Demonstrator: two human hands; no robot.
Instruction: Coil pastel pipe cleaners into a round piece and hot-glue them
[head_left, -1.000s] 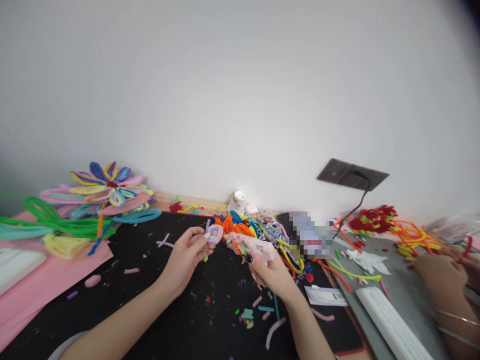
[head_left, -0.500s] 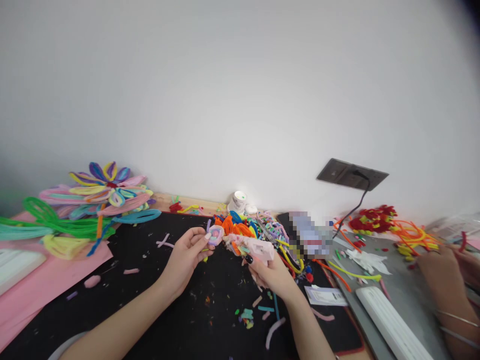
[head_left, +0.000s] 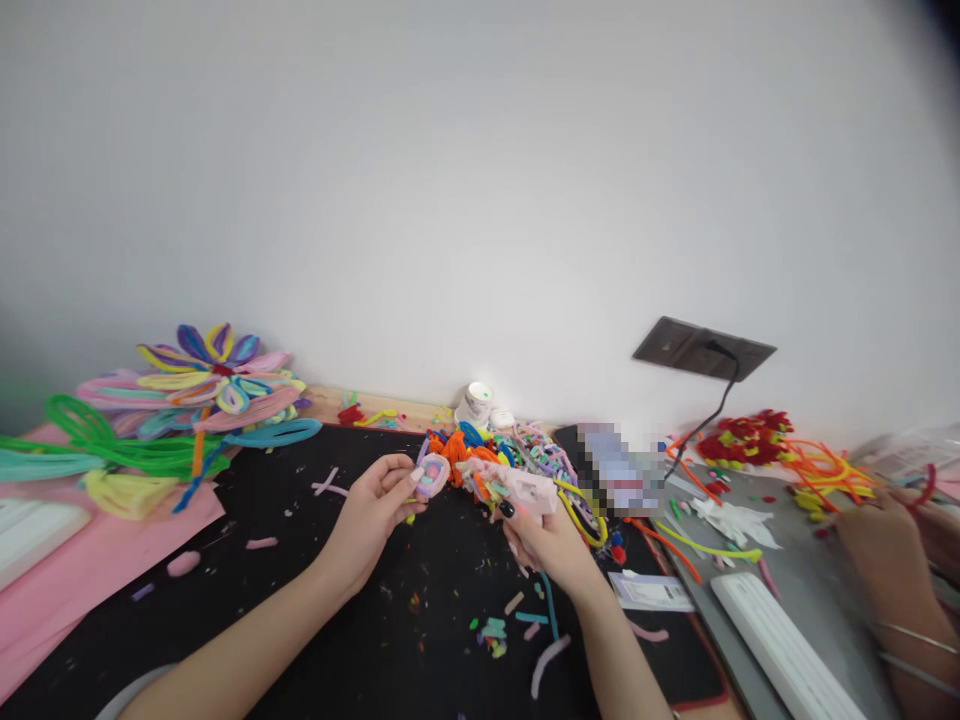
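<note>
My left hand point(head_left: 379, 505) pinches a small lilac pipe-cleaner piece point(head_left: 433, 474) between thumb and fingertips. It is a rounded loop with pink and blue at its centre. My right hand point(head_left: 544, 535) is wrapped around a pale pink tool point(head_left: 531, 490) that looks like a hot glue gun. The tool's front end points left towards the loop, with a gap between them. Colourful fluff around that front end hides its tip. Behind both hands lies a heap of pipe cleaners, with orange bundles point(head_left: 456, 452) closest to the loop.
A black mat point(head_left: 315, 640) with scattered scraps lies beneath my hands. Large pipe-cleaner flowers point(head_left: 217, 375) stand at left on pink paper point(head_left: 82, 590). A white cup point(head_left: 476, 403) is by the wall. At right, another person's hand point(head_left: 885, 540) works above a grey board point(head_left: 817, 590).
My right hand has shifted slightly right with the pink tool, widening the gap to the loop. The loop has turned a little in my left hand's fingers.
</note>
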